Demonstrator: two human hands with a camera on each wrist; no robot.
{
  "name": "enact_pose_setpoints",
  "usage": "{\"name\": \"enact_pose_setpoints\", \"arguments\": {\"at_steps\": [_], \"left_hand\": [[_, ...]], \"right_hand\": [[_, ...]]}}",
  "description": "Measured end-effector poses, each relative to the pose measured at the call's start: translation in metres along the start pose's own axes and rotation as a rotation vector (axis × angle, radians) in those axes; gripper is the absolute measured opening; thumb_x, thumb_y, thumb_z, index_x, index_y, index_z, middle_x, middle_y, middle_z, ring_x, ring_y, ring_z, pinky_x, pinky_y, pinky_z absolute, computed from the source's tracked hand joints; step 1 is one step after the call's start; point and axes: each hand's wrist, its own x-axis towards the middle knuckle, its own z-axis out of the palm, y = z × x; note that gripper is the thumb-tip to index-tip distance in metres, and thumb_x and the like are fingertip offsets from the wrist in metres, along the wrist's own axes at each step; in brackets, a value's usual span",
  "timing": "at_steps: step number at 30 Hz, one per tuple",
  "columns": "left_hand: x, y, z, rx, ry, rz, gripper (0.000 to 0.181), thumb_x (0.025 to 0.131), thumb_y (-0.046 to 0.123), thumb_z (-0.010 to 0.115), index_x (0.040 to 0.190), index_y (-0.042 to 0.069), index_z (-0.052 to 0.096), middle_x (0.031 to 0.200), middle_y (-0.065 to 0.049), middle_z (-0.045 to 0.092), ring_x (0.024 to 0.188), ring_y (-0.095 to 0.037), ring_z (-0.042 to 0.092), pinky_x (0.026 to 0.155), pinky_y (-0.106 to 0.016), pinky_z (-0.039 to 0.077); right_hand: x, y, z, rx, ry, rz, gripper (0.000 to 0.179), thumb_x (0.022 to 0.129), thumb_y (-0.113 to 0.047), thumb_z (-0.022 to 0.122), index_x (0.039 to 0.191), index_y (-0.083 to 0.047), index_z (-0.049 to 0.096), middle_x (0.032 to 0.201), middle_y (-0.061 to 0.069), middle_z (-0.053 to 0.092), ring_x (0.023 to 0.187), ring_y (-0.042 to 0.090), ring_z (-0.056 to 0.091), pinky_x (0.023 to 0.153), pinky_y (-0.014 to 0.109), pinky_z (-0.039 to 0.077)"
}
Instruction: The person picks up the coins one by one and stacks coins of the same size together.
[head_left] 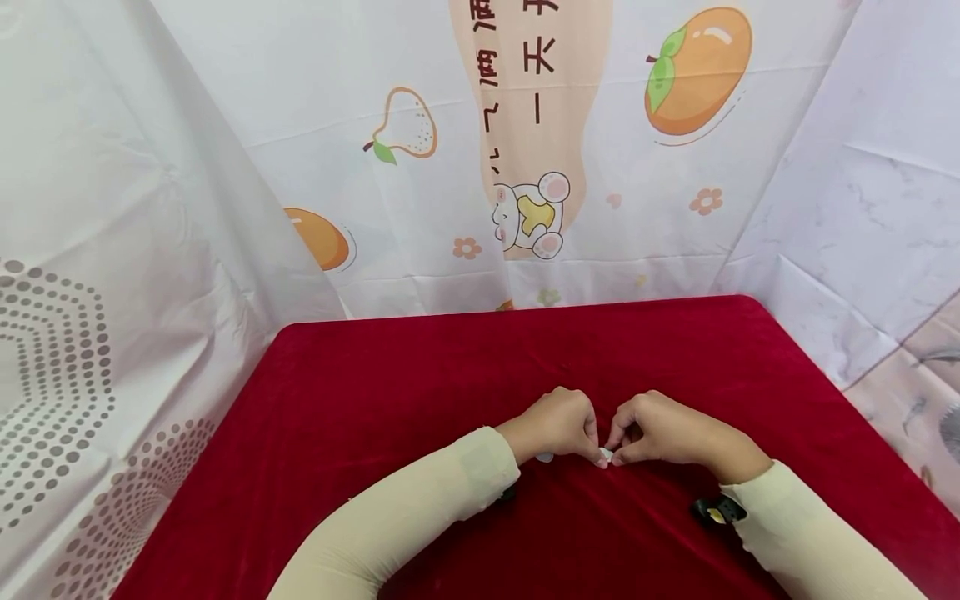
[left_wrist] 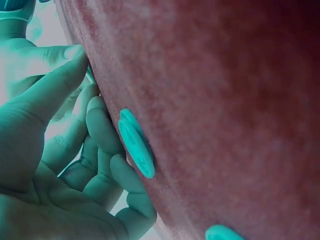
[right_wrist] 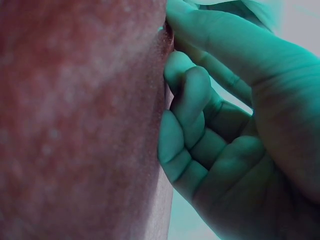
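Both hands meet low over the red cloth at a small white piece. My left hand pinches it from the left between thumb and forefinger. From the other side my right hand pinches it too, its thumb and forefinger close to the left fingertips. Fingers cover most of the piece, so its full shape is hidden. In the left wrist view, two thin round-edged discs lean together beside the curled fingers of the left hand. The right wrist view shows the right hand with its other fingers curled at the cloth.
A red cloth covers the table, with slight folds near the hands. Another disc lies at the lower edge of the left wrist view. Printed white curtains hang behind the table and at both sides.
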Motion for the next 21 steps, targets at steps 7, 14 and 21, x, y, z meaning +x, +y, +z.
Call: {"name": "enact_pose_setpoints", "arguments": {"at_steps": [7, 14, 21], "left_hand": [[-0.0012, 0.0017, 0.0002, -0.021, -0.011, -0.007, 0.03, 0.077, 0.036, 0.093, 0.058, 0.028, 0.072, 0.056, 0.019, 0.063, 0.057, -0.005, 0.056, 0.05, -0.02, 0.046], [-0.0001, 0.0003, 0.0006, -0.027, -0.013, -0.01, 0.033, 0.076, 0.039, 0.093, 0.056, 0.027, 0.07, 0.056, 0.015, 0.065, 0.053, -0.006, 0.054, 0.047, -0.021, 0.044], [0.0004, 0.0007, 0.0023, -0.04, -0.019, -0.01, 0.029, 0.077, 0.035, 0.093, 0.058, 0.028, 0.072, 0.057, 0.018, 0.065, 0.056, -0.005, 0.055, 0.049, -0.02, 0.046]], "right_hand": [[-0.0007, -0.0003, -0.0002, 0.002, 0.008, -0.015, 0.016, 0.082, -0.014, 0.087, 0.09, -0.027, 0.082, 0.083, -0.016, 0.073, 0.069, -0.004, 0.062, 0.064, 0.021, 0.056], [0.0, -0.0004, -0.0007, 0.007, 0.005, -0.015, 0.016, 0.083, -0.016, 0.088, 0.09, -0.028, 0.082, 0.083, -0.016, 0.073, 0.069, -0.003, 0.062, 0.064, 0.022, 0.056], [-0.0001, -0.0008, -0.0003, 0.015, 0.0, 0.001, 0.014, 0.083, -0.017, 0.088, 0.089, -0.028, 0.081, 0.082, -0.016, 0.073, 0.069, -0.003, 0.062, 0.064, 0.022, 0.056]]}}
